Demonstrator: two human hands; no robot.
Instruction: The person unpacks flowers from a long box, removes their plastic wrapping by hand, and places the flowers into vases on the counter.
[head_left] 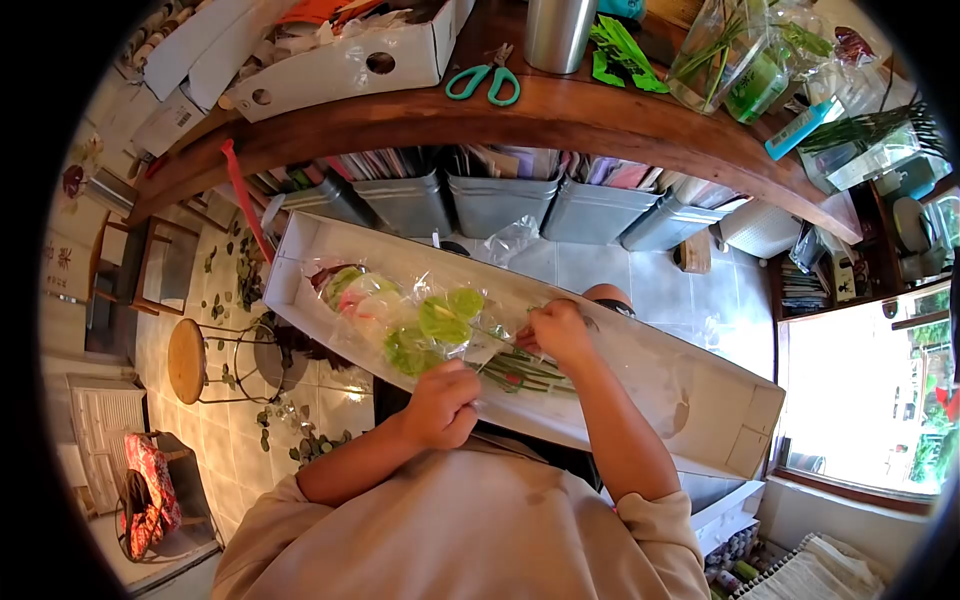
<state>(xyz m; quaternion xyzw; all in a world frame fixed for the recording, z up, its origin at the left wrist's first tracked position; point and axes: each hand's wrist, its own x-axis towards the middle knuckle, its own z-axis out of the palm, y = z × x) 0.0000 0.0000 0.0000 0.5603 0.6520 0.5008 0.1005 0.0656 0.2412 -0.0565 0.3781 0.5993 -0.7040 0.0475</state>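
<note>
A long white cardboard box (690, 400) lies across my lap, with cut flowers (365, 300) in clear plastic wrapping towards its left end. Round green blooms (445, 318) and pink and white ones show through the film. Green stems (525, 372) run to the right inside the box. My left hand (445, 405) is closed at the near edge of the clear plastic wrapping (462, 352), gripping it. Over the stems, my right hand (556, 332) is closed in a pinch beside the wrapping; what its fingertips hold is too small to make out.
A curved wooden counter (400, 125) spans the far side, carrying scissors (487, 85), a steel tumbler (557, 35), a white carton (350, 70) and glass vases (720, 60). Grey bins (505, 205) stand beneath it. A round stool (187, 360) and fallen leaves are on the left floor.
</note>
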